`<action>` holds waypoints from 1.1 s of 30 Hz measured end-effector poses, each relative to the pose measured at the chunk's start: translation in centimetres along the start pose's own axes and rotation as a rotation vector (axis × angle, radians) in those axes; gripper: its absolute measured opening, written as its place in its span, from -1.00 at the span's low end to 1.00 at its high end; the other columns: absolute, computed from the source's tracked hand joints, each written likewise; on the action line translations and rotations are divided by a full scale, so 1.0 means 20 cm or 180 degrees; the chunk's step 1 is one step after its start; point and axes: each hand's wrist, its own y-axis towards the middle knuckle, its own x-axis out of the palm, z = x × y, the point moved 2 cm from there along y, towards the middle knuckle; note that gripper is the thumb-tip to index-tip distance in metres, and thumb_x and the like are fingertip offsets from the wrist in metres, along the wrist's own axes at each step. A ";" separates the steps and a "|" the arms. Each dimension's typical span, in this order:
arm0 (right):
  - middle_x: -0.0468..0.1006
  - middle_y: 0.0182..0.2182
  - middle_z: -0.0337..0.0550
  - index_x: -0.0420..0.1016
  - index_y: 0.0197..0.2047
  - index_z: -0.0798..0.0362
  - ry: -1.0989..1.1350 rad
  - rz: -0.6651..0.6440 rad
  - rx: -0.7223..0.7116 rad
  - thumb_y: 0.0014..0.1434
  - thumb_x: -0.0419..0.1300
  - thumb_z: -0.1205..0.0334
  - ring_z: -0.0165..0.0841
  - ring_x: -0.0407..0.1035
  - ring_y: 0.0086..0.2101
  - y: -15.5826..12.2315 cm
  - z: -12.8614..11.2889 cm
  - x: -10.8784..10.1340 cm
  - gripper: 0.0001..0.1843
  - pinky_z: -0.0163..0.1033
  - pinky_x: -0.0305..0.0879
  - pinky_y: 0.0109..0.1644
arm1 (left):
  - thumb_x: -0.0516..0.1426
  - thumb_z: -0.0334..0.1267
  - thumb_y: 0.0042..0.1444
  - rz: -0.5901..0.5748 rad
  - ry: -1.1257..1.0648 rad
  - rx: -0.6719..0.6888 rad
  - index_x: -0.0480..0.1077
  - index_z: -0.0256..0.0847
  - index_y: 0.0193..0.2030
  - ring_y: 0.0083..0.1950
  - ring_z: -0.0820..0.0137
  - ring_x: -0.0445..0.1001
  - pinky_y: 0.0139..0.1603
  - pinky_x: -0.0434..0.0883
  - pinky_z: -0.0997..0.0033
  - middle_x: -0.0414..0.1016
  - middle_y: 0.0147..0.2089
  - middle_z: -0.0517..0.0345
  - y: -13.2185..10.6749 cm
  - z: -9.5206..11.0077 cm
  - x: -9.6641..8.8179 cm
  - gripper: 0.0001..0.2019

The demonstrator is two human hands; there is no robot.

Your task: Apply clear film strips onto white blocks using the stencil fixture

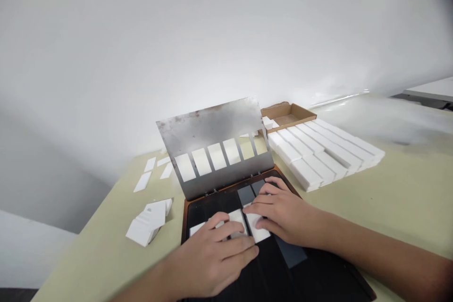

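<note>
Right now, the left hand (208,259) and right hand (283,212) lie low and flat, fingers slightly spread, on white rectangular pieces (256,229) set side by side on a black tray (215,205) with a brown edge. Neither hand clearly pinches; whether they grip or only press, I cannot tell. Uneven pressure could skew the pieces or crack them, if they are as brittle as they look. Just beyond the fingertips, a stained metal stencil plate (212,127) with rectangular slots stands propped on its hinges; a careless knock could drop it onto the fingers or pieces. Left of the left hand, a leaning stack of white blocks (146,224) could topple if brushed, and loose white slips (148,172) lie past it. Beyond the right hand, rows of white bars (318,151) and a cardboard tray (288,115) sit on the pale table (354,207), with the plate partly between them and the left hand.
</note>
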 end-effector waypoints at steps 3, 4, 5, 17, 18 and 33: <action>0.67 -0.05 -0.22 0.51 0.22 -0.07 0.0018 0.0009 0.0016 0.49 0.14 0.25 -0.21 0.32 -0.01 0.01 0.00 0.00 -0.70 0.08 -0.18 0.42 | 0.09 -0.44 0.41 -0.0064 -0.0052 -0.0060 0.48 -0.17 0.21 0.09 0.23 0.50 0.19 0.26 0.14 0.65 0.13 0.07 0.01 0.00 -0.01 -0.69; 0.67 -0.05 -0.22 0.52 0.22 -0.07 0.0028 0.0012 0.0020 0.49 0.13 0.25 -0.21 0.32 -0.02 0.01 0.00 -0.01 -0.70 0.08 -0.17 0.41 | 0.09 -0.43 0.41 -0.0106 -0.0070 -0.0076 0.47 -0.16 0.22 0.10 0.23 0.50 0.20 0.25 0.13 0.64 0.17 0.08 0.01 -0.01 -0.01 -0.68; 0.67 -0.05 -0.22 0.52 0.21 -0.07 0.0041 0.0011 0.0019 0.49 0.12 0.26 -0.22 0.33 -0.02 0.01 0.00 -0.01 -0.70 0.08 -0.16 0.41 | 0.09 -0.43 0.41 -0.0154 -0.0089 -0.0100 0.46 -0.16 0.25 0.11 0.22 0.49 0.20 0.23 0.13 0.63 0.20 0.09 0.01 -0.01 -0.01 -0.67; 0.63 -0.02 -0.23 0.53 0.14 -0.07 0.0148 -0.0009 0.0051 0.46 0.12 0.32 -0.25 0.32 -0.02 0.01 -0.02 -0.01 -0.72 0.02 -0.01 0.31 | 0.09 -0.43 0.39 -0.0359 -0.0333 -0.0382 0.38 -0.15 0.33 0.19 0.18 0.41 0.21 0.17 0.14 0.59 0.25 0.17 0.02 -0.02 -0.01 -0.60; 0.63 -0.02 -0.23 0.53 0.13 -0.07 0.0146 -0.0003 0.0047 0.46 0.11 0.32 -0.25 0.32 -0.02 0.01 -0.02 -0.01 -0.73 0.03 -0.01 0.30 | 0.09 -0.44 0.39 -0.0350 -0.0348 -0.0395 0.38 -0.14 0.33 0.18 0.19 0.41 0.20 0.18 0.14 0.60 0.24 0.17 0.02 -0.02 -0.01 -0.60; 0.67 -0.08 -0.22 0.56 0.09 -0.06 0.0314 0.0079 0.0066 0.46 0.14 0.30 -0.23 0.31 -0.02 0.01 -0.02 -0.03 -0.76 0.04 0.04 0.26 | 0.10 -0.44 0.39 -0.0311 -0.0400 -0.0443 0.37 -0.13 0.33 0.17 0.21 0.42 0.21 0.23 0.16 0.59 0.24 0.15 0.03 -0.03 -0.02 -0.59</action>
